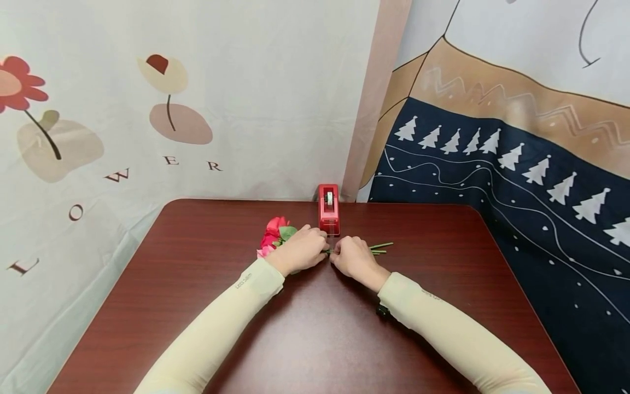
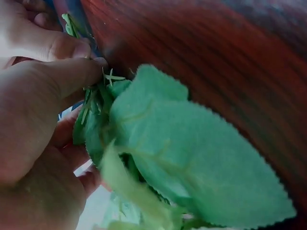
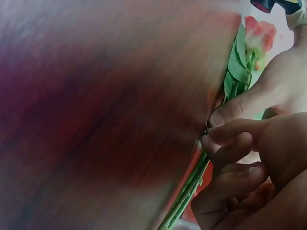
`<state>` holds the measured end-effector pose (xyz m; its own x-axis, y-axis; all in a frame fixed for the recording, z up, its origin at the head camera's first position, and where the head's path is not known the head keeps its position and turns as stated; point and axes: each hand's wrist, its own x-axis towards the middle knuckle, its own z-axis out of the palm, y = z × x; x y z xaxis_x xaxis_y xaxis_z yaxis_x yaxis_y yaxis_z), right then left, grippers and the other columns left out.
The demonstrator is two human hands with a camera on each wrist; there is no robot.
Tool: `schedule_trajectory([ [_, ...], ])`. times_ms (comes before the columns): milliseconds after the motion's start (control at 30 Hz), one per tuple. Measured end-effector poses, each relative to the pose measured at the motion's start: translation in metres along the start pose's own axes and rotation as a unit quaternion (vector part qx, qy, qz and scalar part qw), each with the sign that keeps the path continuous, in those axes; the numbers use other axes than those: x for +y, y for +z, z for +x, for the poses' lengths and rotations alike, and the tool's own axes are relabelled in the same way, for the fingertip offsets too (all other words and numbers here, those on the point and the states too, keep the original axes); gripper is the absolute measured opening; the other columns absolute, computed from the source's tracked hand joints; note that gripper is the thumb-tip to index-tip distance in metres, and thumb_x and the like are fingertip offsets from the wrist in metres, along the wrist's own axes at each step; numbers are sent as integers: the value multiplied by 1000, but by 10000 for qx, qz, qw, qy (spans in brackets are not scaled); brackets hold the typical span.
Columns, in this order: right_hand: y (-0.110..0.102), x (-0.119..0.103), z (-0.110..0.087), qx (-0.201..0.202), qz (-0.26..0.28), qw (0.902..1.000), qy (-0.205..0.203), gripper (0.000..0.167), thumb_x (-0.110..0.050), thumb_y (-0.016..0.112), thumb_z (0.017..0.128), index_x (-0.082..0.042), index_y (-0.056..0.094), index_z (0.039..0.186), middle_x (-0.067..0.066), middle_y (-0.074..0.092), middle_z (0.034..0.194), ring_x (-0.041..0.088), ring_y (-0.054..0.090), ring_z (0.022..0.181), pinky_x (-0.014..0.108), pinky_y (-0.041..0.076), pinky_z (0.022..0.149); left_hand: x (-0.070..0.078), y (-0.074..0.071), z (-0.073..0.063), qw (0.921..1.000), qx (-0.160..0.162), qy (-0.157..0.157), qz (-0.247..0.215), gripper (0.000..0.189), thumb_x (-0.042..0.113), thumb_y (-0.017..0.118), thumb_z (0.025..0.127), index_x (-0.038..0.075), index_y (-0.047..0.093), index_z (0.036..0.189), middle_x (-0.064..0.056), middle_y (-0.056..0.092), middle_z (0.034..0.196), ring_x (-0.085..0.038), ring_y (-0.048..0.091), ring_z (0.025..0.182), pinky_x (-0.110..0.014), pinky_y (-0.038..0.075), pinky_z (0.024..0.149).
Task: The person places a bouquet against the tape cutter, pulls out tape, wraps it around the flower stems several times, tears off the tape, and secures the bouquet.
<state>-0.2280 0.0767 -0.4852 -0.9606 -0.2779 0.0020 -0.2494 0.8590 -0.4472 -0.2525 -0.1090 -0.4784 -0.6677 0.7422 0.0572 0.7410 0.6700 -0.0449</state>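
Observation:
A bunch of roses point(image 1: 270, 236), red and pink with green leaves, lies across the table's far part, its heads to the left. My left hand point(image 1: 303, 249) grips its stems just below the leaves; in the left wrist view a large serrated leaf point(image 2: 192, 158) hides part of the bunch. Close beside it, my right hand point(image 1: 355, 257) has its fingertips pinched at the stems point(image 3: 184, 191), where a strip of clear tape point(image 1: 332, 236) comes down from the red tape dispenser point(image 1: 328, 210). The fingers partly hide the tape. Bare stem ends point(image 1: 381, 249) stick out to the right.
The dispenser stands at the far edge of the dark red wooden table point(image 1: 315, 339), just beyond both hands. A pale printed curtain point(image 1: 275, 109) and a navy cloth with white trees point(image 1: 492, 180) hang behind and to the right.

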Motion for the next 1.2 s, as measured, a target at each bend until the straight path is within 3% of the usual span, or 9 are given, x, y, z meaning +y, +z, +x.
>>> schedule_trajectory([
  [233, 2, 1, 2, -109, -147, 9998, -33, 51, -22, 79, 96, -20, 53, 52, -7, 38, 50, 17, 43, 57, 32, 35, 53, -2, 1, -1, 9998, -76, 66, -154, 8, 24, 81, 100, 18, 86, 100, -2, 76, 97, -23, 73, 97, -37, 45, 83],
  [400, 3, 0, 2, 37, -511, 9985, -179, 48, -25, 81, 95, -19, 54, 56, -5, 47, 53, 20, 53, 58, 36, 42, 53, -4, -1, -3, 9996, -162, 17, -212, 9, 24, 81, 100, 19, 87, 102, -2, 76, 96, -23, 74, 97, -38, 45, 82],
  [567, 3, 1, 2, 313, -755, 9959, -375, 32, -28, 85, 93, -16, 60, 77, 0, 58, 66, 24, 63, 63, 40, 49, 55, -4, -5, -4, 9998, -133, 36, -173, 10, 24, 80, 100, 18, 87, 103, -1, 78, 96, -23, 76, 98, -39, 47, 84],
  [700, 3, 5, 3, 423, -866, 9940, -525, 25, -30, 86, 93, -11, 70, 96, 5, 66, 82, 29, 70, 78, 45, 58, 63, -5, -10, -3, 9996, -169, -76, -229, 13, 25, 81, 100, 16, 87, 107, -2, 78, 98, -23, 76, 101, -39, 47, 86],
  [867, 1, 10, 4, 510, -1114, 9890, -825, 29, -36, 86, 93, -10, 84, 106, 9, 65, 93, 30, 60, 93, 45, 53, 83, -5, -18, -4, 9990, -221, -156, -351, 14, 24, 81, 101, 13, 87, 108, -2, 78, 100, -23, 75, 102, -38, 47, 87],
  [1000, -2, 13, 10, 244, -984, 9897, -1009, 25, -38, 85, 94, -14, 86, 104, 5, 66, 95, 26, 56, 95, 46, 42, 88, -5, -21, -6, 9994, -187, -53, -293, 11, 23, 81, 100, 14, 86, 105, -1, 77, 97, -23, 74, 100, -38, 46, 86],
  [1067, -5, 13, 14, -90, -677, 9927, -990, 21, -36, 83, 96, -15, 86, 99, 1, 71, 90, 22, 61, 91, 43, 46, 89, -5, -22, -7, 9996, -163, -11, -234, 10, 23, 82, 100, 14, 86, 103, -1, 76, 96, -23, 74, 99, -38, 46, 87],
  [1200, -14, 15, 23, -942, 137, 9930, -696, 19, -33, 80, 98, -16, 83, 88, -4, 70, 69, 14, 61, 71, 32, 51, 71, -4, -28, -8, 9999, -75, 105, -100, 9, 23, 83, 98, 14, 84, 98, -2, 76, 93, -23, 73, 99, -39, 46, 87],
])
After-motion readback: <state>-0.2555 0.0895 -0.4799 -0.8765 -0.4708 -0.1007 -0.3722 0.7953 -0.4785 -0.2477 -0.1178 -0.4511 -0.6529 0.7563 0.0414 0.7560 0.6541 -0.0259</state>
